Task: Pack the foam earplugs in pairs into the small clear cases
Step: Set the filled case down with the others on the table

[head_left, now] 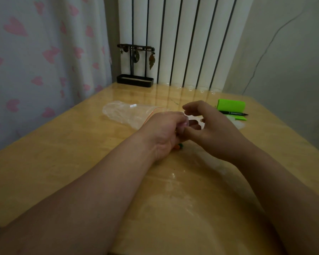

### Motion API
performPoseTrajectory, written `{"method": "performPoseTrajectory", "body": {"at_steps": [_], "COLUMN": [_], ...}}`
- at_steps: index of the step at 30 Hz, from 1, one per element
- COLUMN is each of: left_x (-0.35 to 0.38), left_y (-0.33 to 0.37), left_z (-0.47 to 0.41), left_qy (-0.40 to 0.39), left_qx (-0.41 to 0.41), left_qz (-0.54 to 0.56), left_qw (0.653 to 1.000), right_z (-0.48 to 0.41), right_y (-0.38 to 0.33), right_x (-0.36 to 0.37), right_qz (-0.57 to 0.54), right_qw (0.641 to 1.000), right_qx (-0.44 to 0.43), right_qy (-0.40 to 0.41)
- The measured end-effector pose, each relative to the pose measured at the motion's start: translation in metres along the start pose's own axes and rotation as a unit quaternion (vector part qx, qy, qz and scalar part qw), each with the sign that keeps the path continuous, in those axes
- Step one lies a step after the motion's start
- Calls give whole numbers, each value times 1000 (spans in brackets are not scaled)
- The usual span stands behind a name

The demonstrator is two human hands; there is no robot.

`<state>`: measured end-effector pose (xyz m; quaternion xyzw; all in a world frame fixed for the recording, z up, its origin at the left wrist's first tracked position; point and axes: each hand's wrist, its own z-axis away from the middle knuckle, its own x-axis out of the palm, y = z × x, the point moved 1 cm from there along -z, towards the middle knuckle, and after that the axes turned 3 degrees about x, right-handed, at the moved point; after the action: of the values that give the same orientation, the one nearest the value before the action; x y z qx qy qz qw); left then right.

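Observation:
My left hand (164,133) is at the middle of the wooden table (63,162), fingers curled round a small clear case (186,123) that is mostly hidden. My right hand (210,129) meets it from the right. Its thumb and middle fingers pinch the same case, and its index finger arches above. Under my left palm, orange and green foam earplugs (179,146) peek out on the table. Whether any earplug is in the case cannot be seen.
An empty clear zip bag (125,113) lies behind my left hand. At the back right are a bright green box (231,105), a black pen (234,113) and a green notepad (239,118). A black jewellery stand (135,80) stands at the table's far edge.

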<state>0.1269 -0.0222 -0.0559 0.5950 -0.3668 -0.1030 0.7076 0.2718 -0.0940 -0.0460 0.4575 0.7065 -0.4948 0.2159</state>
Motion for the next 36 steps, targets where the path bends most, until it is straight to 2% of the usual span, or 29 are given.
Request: {"method": "performPoseTrajectory", "body": {"at_steps": [8,12,17,20,27,31,36], "left_x": [5,10,15,18,15,14,16], "left_y": [-1,0,5,5,7,7,6], "left_z": [5,8,9,11,11,11,10], "left_qy": [6,-24,11,24,50,51,49], "left_qx": [7,1,-3,4,8,8,3], "left_qz": [-24,5,37,54,55,47,37], "left_qw": [1000,1000,999,998,997,998,998], "right_z": [1,-1,0,3,3,3,6], "right_y": [-6,1,31,60,84,89,91], "right_x": [-1,-16,-68,-87,-93,-94,-84], "right_qz": [24,20,35,79,180,177,187], "right_qw": [1000,1000,991,978,958,944,933], "right_qx": [-11,0,105,170,219,277,297], "right_qy": [10,15,80,90,35,-16,-75]}}
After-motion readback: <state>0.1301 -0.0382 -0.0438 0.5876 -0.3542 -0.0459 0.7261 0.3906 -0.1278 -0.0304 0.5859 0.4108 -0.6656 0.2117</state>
